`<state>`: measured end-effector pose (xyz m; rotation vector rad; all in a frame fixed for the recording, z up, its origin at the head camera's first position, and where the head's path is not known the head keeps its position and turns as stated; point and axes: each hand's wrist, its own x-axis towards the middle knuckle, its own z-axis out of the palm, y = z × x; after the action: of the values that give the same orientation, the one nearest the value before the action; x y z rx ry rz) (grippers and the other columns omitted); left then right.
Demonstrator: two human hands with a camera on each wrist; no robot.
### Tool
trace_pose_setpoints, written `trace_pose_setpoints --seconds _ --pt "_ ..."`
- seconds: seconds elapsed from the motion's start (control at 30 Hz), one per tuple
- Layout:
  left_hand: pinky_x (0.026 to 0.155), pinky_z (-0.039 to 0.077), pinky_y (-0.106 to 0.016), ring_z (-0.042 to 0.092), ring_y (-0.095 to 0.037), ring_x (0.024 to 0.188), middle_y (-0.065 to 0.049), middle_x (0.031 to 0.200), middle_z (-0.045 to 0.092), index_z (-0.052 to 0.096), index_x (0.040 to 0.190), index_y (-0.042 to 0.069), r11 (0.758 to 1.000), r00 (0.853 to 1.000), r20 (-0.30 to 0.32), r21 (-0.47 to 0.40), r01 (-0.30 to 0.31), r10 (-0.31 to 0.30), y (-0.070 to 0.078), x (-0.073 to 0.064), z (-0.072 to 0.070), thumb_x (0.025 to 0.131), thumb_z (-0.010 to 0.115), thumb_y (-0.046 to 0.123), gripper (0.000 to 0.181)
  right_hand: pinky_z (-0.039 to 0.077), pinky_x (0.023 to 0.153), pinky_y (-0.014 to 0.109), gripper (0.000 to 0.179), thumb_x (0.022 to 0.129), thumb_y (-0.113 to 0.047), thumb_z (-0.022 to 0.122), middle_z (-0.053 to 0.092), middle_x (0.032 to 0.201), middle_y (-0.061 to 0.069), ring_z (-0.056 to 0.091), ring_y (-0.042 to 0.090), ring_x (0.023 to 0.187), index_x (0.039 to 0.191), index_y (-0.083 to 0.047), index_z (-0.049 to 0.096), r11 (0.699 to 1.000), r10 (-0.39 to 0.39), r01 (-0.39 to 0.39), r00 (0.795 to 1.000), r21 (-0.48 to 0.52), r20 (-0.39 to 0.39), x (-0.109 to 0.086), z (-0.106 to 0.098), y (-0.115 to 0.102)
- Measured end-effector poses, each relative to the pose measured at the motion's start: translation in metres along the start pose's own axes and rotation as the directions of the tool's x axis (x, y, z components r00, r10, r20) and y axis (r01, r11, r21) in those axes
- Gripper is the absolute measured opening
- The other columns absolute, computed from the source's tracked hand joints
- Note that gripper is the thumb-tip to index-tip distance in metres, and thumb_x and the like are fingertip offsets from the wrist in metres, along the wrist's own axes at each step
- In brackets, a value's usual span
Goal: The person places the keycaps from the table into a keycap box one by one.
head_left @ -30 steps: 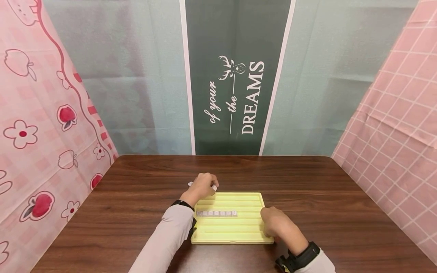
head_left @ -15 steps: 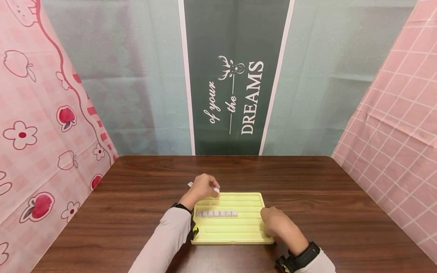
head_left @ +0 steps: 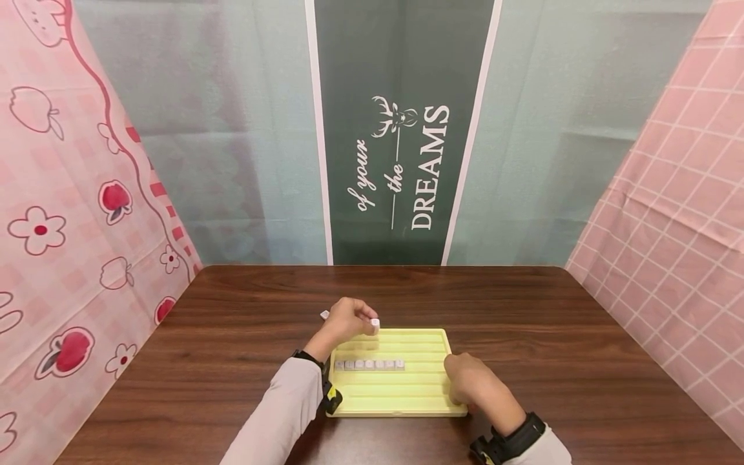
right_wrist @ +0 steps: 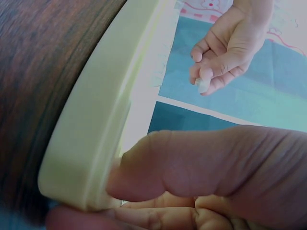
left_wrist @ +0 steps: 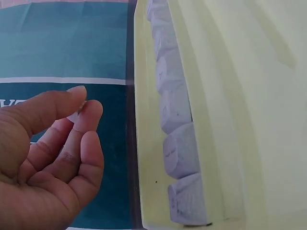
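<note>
Above the far-left part of a yellow ridged tray (head_left: 401, 392), my left hand (head_left: 345, 321) pinches a white keycap (head_left: 375, 324) between thumb and fingertips. In the left wrist view the fingers mostly hide this keycap. A row of several white keycaps (head_left: 369, 365) stands in one channel of the tray, starting at its left side. My right hand (head_left: 475, 381) grips the tray's near right edge; the right wrist view shows the thumb (right_wrist: 144, 172) against the rim and a finger (right_wrist: 76, 220) at the underside.
Another white keycap (head_left: 325, 315) lies on the brown wooden table (head_left: 232, 361), just behind the left hand. Printed cloths hang at the back and both sides, beyond the table's edges.
My left hand has shifted slightly right with the keycap, which now shows more fully at the fingertips. The right hand and the tray stay in place.
</note>
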<state>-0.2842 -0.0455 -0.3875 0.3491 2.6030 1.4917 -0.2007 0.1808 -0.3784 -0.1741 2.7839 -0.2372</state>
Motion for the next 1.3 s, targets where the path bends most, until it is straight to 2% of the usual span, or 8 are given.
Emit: trace_pose_setpoints --seconds 0.13,0.33,0.63,0.8,0.97,1.17,1.27,1.3 --pt "0.054 0.046 -0.027 0.053 -0.016 0.063 -0.002 0.068 0.057 0.064 0.076 0.008 0.999 1.0 -0.006 -0.051 0.001 -0.001 -0.001 -0.001 0.003 0.064 0.074 0.011 0.016 0.04 0.031 0.025 0.02 0.062 0.009 0.062 0.044 0.058 0.011 0.047 0.017 0.038 0.076 -0.001 0.051 1.0 -0.022 0.022 1.0 -0.008 -0.017 -0.001 0.0 0.0" --pt "0.056 0.048 -0.028 0.055 -0.016 0.062 -0.003 0.068 0.058 0.064 0.077 0.005 0.993 1.0 0.008 -0.114 -0.028 0.029 -0.003 -0.003 0.006 0.065 0.073 0.009 0.016 0.039 0.031 0.025 0.021 0.059 0.01 0.059 0.044 0.059 0.01 0.046 0.018 0.041 0.073 -0.002 0.05 0.999 -0.037 0.036 0.999 -0.021 -0.031 -0.001 0.0 0.0" --pt "0.055 0.047 -0.027 0.055 -0.016 0.062 -0.002 0.068 0.058 0.064 0.077 0.006 0.996 1.0 0.011 -0.087 -0.016 0.017 -0.003 -0.006 0.007 0.066 0.073 0.011 0.015 0.04 0.03 0.025 0.021 0.06 0.011 0.058 0.044 0.058 0.011 0.047 0.016 0.036 0.075 -0.001 0.05 0.999 -0.039 0.038 0.999 -0.012 -0.028 -0.001 0.001 0.0" --pt "0.055 0.047 -0.028 0.055 -0.015 0.061 -0.002 0.066 0.059 0.064 0.075 0.008 0.997 0.999 0.022 -0.076 -0.033 0.035 -0.002 -0.008 0.009 0.065 0.074 0.013 0.016 0.04 0.03 0.025 0.021 0.06 0.011 0.058 0.044 0.059 0.011 0.047 0.016 0.036 0.074 -0.002 0.049 1.0 -0.031 0.03 0.999 -0.007 -0.025 -0.001 0.001 0.001" --pt "0.055 0.047 -0.029 0.055 -0.017 0.061 -0.003 0.065 0.059 0.064 0.075 0.007 0.995 0.998 0.047 -0.1 -0.028 0.033 0.001 -0.011 0.015 0.064 0.075 0.012 0.016 0.04 0.031 0.025 0.022 0.06 0.012 0.058 0.044 0.06 0.012 0.047 0.017 0.036 0.076 -0.001 0.05 1.0 -0.018 0.018 1.0 0.003 -0.014 -0.001 0.0 0.001" --pt "0.061 0.046 -0.035 0.055 -0.015 0.061 0.0 0.063 0.059 0.064 0.071 0.011 0.998 0.999 0.038 -0.06 -0.017 0.02 0.004 -0.011 0.023 0.061 0.076 0.013 0.016 0.04 0.031 0.025 0.022 0.061 0.011 0.058 0.044 0.06 0.012 0.047 0.018 0.038 0.076 -0.001 0.05 1.0 -0.016 0.016 1.0 -0.005 -0.016 -0.001 0.0 0.001" --pt "0.059 0.046 -0.032 0.054 -0.014 0.061 0.001 0.063 0.059 0.064 0.071 0.011 0.999 0.999 0.038 -0.048 -0.017 0.019 0.005 -0.011 0.027 0.061 0.077 0.013 0.016 0.04 0.031 0.025 0.021 0.061 0.011 0.058 0.044 0.06 0.011 0.047 0.018 0.039 0.076 -0.001 0.05 1.0 -0.018 0.018 1.0 -0.009 -0.019 -0.001 0.0 0.0" --pt "0.054 0.046 -0.03 0.054 -0.015 0.061 0.001 0.063 0.059 0.064 0.071 0.01 0.998 0.999 0.043 -0.053 -0.018 0.02 0.005 -0.011 0.028 0.06 0.077 0.012 0.016 0.04 0.032 0.025 0.021 0.06 0.011 0.059 0.044 0.06 0.011 0.047 0.018 0.04 0.075 -0.001 0.05 1.0 -0.019 0.019 1.0 -0.012 -0.021 -0.001 0.0 0.0"
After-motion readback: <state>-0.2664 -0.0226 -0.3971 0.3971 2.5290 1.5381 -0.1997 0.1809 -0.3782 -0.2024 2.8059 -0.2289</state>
